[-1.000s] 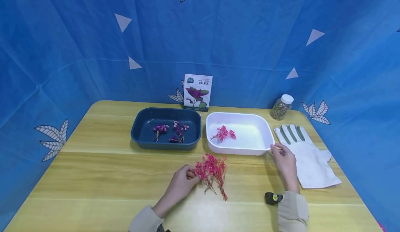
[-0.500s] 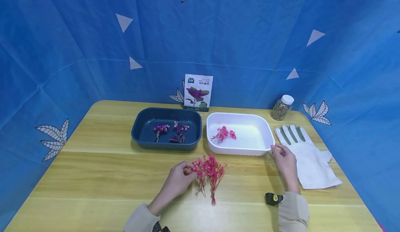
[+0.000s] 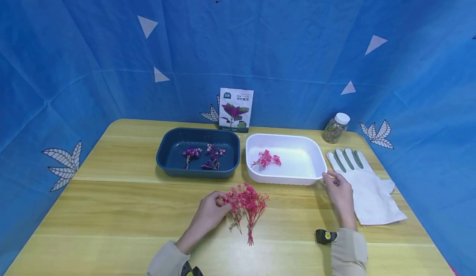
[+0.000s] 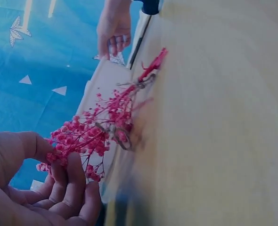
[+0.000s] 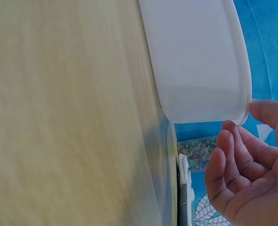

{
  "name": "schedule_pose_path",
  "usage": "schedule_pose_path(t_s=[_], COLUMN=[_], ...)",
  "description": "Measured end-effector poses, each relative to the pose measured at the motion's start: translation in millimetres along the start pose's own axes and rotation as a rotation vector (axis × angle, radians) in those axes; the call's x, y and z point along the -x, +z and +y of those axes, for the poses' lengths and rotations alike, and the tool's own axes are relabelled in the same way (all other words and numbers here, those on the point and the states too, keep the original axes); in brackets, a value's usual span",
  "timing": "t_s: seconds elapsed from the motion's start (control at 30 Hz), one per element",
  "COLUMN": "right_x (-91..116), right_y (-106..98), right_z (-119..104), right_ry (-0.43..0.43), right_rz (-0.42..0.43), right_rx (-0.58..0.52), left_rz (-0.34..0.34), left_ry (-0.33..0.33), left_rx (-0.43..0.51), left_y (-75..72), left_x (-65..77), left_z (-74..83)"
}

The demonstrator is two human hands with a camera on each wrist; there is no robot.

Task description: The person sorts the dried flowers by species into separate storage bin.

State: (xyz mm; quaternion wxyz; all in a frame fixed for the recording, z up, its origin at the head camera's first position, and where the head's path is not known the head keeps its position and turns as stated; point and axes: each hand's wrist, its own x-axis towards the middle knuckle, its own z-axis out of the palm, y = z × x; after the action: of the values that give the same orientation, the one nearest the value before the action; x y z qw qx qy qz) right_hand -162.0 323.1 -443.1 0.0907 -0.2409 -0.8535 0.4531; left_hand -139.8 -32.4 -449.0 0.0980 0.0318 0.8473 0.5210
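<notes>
Low over the table's middle in the head view, my left hand (image 3: 210, 214) pinches pink dried flowers (image 3: 248, 201) by the blossoms at their left edge. Two twine-tied bunches seem to be together there, tangled at the heads, with their stems pointing toward me. In the left wrist view, the thumb and index finger nip the flower heads (image 4: 77, 136), and two twine knots show. My right hand (image 3: 339, 193) holds the near right corner of the white basin (image 3: 286, 180) by its rim. In the right wrist view, the thumb and fingertips meet that rim (image 5: 245, 101).
Another pink bunch (image 3: 265, 159) lies inside the white basin. Left of it, a dark blue basin (image 3: 197, 172) contains purple dried flowers (image 3: 213, 152). A seed packet (image 3: 236, 110) stands behind. To the right are a lidded jar (image 3: 334, 128) and white work gloves (image 3: 366, 189).
My left hand has shifted slightly left, drawing the pink flowers with it. The right-hand bunch's stems have swung left and now point more straight toward me. The right hand stays on the basin.
</notes>
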Motion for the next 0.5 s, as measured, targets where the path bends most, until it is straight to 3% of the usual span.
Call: schedule_pose_path(t_s=[0.23,0.5], right_x=[-1.1,-1.4], right_y=[0.4,1.2], right_z=[0.8,3.1], right_ry=[0.008,-0.004], right_rz=[-0.005,0.003], right_rx=[-0.014,-0.021], left_rz=[-0.004,0.02], left_ry=[-0.01,0.044], left_rx=[0.058,0.05], left_y=[-4.5,-6.3], left_x=[2.1,7.4], left_z=[8.6,17.3])
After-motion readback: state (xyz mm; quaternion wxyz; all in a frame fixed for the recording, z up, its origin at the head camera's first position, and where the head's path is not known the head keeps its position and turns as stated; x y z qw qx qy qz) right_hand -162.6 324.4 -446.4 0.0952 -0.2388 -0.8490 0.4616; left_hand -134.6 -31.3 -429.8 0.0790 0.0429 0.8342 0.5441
